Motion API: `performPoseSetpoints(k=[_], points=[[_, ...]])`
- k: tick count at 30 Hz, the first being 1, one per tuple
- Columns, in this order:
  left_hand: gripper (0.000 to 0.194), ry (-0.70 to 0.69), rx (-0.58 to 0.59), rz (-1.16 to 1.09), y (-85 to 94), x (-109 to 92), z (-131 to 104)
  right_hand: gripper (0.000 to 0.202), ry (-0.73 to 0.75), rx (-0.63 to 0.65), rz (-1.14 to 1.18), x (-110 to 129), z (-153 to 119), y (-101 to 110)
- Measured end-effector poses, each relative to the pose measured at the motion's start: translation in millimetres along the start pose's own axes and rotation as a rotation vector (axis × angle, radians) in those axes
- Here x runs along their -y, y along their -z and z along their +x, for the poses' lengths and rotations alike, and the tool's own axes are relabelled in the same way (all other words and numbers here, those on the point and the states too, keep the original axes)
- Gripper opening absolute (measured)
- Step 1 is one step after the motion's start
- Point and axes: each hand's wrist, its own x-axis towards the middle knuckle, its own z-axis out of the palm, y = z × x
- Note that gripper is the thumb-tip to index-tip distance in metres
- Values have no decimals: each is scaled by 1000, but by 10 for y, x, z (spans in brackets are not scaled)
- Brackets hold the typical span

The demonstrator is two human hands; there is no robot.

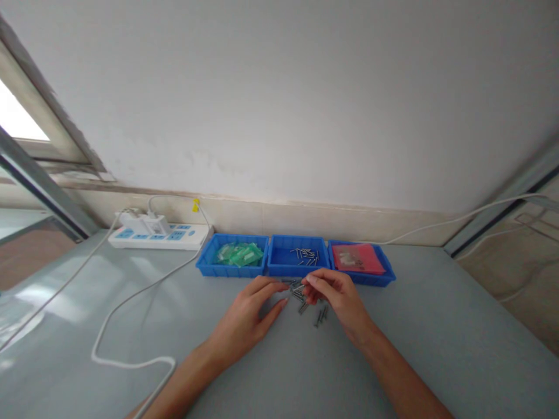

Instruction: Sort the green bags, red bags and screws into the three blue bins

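Loose screws (298, 294): left hand (250, 309) at their nine o'clock, thumb spread; right hand (337, 293) at three, fingertips bunched, can't tell if pinching.

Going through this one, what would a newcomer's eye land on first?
Probably the left hand and right hand, close together at a loose scatter of small metal pieces on the grey table. Just beyond them, a row of three blue bins stands out, with green packets in the leftmost and a pinkish-red packet in the rightmost.
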Motion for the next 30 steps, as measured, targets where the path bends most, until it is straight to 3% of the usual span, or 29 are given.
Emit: performPoseSetpoints(k=[7, 12, 19, 25, 30], points=[[25, -95, 141, 231, -51, 15, 129, 40, 123, -98, 125, 27, 22, 75], [23, -125, 152, 305, -194, 86, 207, 25, 190, -126, 84, -4, 46, 110], [22, -80, 82, 126, -218, 178, 133, 22, 192, -72, -19, -18, 38, 85], [13, 66, -23, -150, -139, 179, 201, 27, 117, -86, -301, -132, 21, 46], [13, 110, -24, -274, -97, 160, 235, 36, -4, 11, -96, -186, 77, 68]])
